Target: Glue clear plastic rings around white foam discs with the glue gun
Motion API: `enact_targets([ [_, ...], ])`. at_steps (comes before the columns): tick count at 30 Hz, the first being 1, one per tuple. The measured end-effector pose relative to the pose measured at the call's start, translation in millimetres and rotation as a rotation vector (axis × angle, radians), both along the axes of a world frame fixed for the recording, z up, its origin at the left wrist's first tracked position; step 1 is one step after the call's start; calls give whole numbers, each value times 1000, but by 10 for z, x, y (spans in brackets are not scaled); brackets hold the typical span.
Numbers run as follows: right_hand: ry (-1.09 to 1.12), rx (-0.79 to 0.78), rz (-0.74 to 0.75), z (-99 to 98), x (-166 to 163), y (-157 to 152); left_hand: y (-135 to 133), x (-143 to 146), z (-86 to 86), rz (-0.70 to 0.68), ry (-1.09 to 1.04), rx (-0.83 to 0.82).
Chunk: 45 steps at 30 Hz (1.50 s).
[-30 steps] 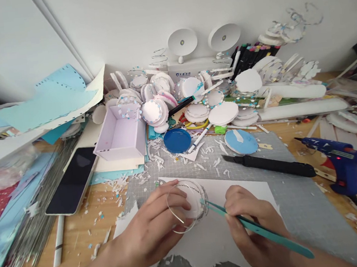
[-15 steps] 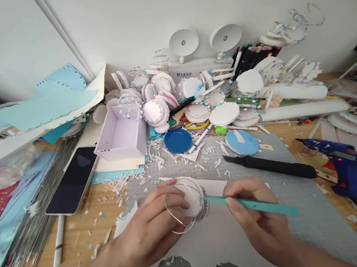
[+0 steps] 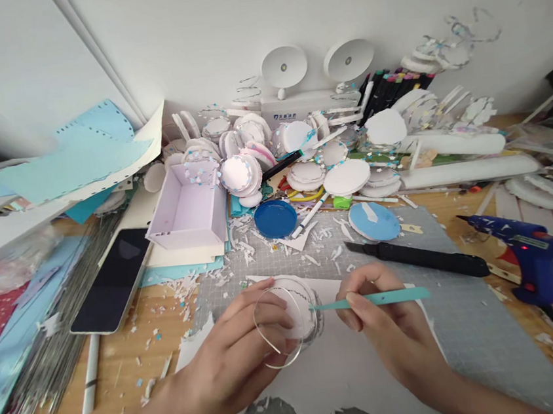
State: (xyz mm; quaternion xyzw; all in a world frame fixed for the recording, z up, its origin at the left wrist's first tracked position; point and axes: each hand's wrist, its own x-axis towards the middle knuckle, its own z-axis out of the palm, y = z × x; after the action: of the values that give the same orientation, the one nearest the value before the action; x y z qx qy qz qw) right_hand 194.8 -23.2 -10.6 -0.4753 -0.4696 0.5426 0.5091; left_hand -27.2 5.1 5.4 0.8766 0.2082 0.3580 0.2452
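Note:
My left hand (image 3: 241, 342) is closed round a small white round disc piece (image 3: 297, 307) above the white paper. A thin wire loop (image 3: 278, 350) rises from the piece and curves over my fingers. My right hand (image 3: 380, 324) pinches a pair of teal tweezers (image 3: 389, 297), held almost level. Their tip points left and meets the disc near its right rim; whether it grips anything there is too small to tell. Under both hands lies the white paper (image 3: 343, 371), with dark round cut-outs at its near edge.
A black utility knife (image 3: 425, 260) and a blue hot glue gun (image 3: 532, 249) lie to the right. Behind my hands are a blue lid (image 3: 276, 219), a blue disc (image 3: 374, 222) and several white discs. A phone (image 3: 111, 280) and a lilac box (image 3: 187, 206) sit left.
The tweezers have turned from slanting down to the right to nearly level, and my right hand has shifted slightly left and up. My left hand stays on the disc.

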Motion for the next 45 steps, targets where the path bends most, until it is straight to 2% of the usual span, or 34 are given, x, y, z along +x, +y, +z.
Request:
enact_targets([
  [5, 194, -122, 43, -6, 1, 33, -4, -8, 4, -2, -8, 10],
  [9, 257, -168, 62, 5, -5, 49, -2, -16, 1, -11, -7, 8],
  [21, 256, -153, 81, 0, 22, 30, 1, -14, -11, -49, -5, -25],
  [26, 321, -151, 28, 22, 55, 84, -6, 1, 17, -56, -19, -34],
  [33, 334, -41, -234, 114, 241, 297, 18, 6, -10, -21, 72, -149],
  [39, 211, 127, -427, 207, 396, 528, 49, 47, -20, -49, 310, -106],
  [42, 143, 264, -462, 342, 432, 662, 50, 61, 11, -67, 364, -40],
  [45, 37, 381, -405, 469, 385, 776, 41, 61, 35, -76, 373, 32],
])
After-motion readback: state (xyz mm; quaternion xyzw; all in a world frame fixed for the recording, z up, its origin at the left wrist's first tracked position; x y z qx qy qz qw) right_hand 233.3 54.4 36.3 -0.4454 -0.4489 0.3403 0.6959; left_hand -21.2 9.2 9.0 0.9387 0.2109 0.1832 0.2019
